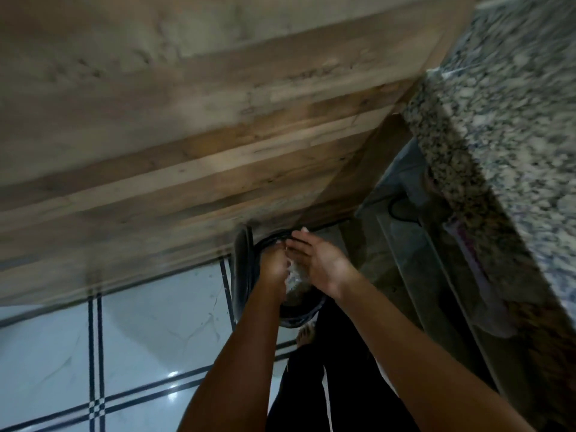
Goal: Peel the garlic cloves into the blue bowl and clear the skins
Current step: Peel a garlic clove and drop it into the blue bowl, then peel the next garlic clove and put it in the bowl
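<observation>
Below, right hand (pixel 314 260) flat-open against garlic skins (pixel 293 275) over black bin (pixel 304 313); left hand (pixel 273 267) grip unclear; granite counter (pixel 505 126) alongside.

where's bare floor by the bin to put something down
The pale tiled floor left of the dark bin, below the wooden cabinet front, is bare. It is crowded over the bin's mouth, where left hand and right hand meet with the skins, and tight right of it by the foot and granite counter.

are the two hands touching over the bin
Cannot tell. In the head view the left hand and right hand overlap at the fingers above the bin, skins between the palms; blur hides any contact.
</observation>
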The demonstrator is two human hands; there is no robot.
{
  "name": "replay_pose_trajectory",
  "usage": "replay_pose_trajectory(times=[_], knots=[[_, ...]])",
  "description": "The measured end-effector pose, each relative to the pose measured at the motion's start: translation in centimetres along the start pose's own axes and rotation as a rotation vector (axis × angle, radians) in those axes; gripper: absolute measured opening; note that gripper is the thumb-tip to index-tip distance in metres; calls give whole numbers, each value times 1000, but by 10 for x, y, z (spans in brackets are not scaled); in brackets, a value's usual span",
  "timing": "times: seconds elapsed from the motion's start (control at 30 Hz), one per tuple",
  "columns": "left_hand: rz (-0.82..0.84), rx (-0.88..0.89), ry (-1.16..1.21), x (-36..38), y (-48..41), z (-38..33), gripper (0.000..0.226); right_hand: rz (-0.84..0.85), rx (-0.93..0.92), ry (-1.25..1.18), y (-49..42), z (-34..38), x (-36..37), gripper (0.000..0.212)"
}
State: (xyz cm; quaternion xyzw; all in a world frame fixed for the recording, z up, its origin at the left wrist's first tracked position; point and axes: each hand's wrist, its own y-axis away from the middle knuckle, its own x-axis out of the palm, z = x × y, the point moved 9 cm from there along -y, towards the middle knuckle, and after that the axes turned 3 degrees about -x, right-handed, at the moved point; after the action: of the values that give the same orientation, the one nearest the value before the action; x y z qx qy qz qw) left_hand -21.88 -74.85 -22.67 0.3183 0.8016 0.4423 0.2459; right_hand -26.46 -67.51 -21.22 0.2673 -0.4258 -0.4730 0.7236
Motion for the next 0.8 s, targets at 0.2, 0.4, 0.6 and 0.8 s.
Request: replay_pose_trajectory(times=[0.2,0.4,0.6,0.8], knots=[[271,323,30,48,84,-72,32,-156,-327,-102,98,87,-60,32],[553,504,-111,164,213,-70,23,-345,-605,-335,230,133,-158,21],[868,506,-275,265,322,16,24,-565,-768,-503,352,101,-268,22],[1108,450,-526,338,433,182,24,-774,-865,-685,484,0,-388,21]])
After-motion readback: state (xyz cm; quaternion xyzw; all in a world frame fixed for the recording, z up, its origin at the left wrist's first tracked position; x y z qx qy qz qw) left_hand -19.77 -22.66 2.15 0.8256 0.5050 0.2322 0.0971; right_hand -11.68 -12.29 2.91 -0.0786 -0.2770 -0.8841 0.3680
